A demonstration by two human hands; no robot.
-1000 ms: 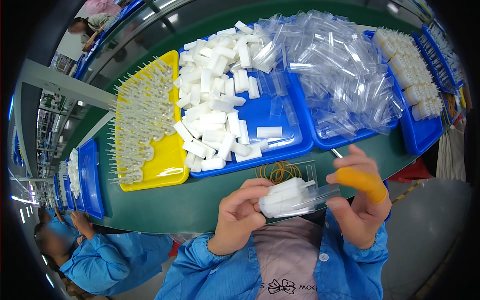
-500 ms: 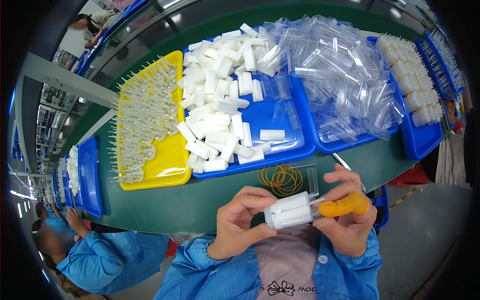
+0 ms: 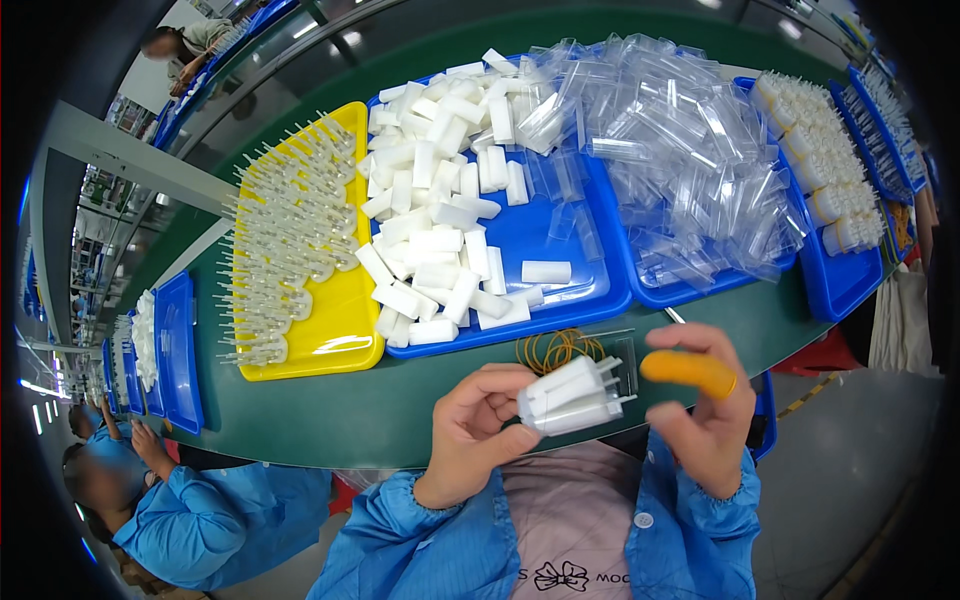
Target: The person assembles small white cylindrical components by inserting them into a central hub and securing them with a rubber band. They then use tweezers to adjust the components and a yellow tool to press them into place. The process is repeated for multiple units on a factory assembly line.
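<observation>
The left hand [image 3: 480,430] is clamped on a white bundle [image 3: 572,397] of small white pieces, held above the green table [image 3: 330,410] edge. The right hand [image 3: 705,410], one finger in an orange cot [image 3: 688,372], is spread apart just beside it, holding nothing. Behind lie rubber bands [image 3: 548,350], one yellow tray [image 3: 335,320] of pins, and three blue trays: white blocks [image 3: 440,230], clear sleeves [image 3: 680,170], white caps [image 3: 820,170].

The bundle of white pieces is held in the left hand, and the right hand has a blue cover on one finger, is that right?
Not quite. The head view shows the finger cover on the right hand is orange, not blue. The left hand does hold the bundle of white pieces.
</observation>
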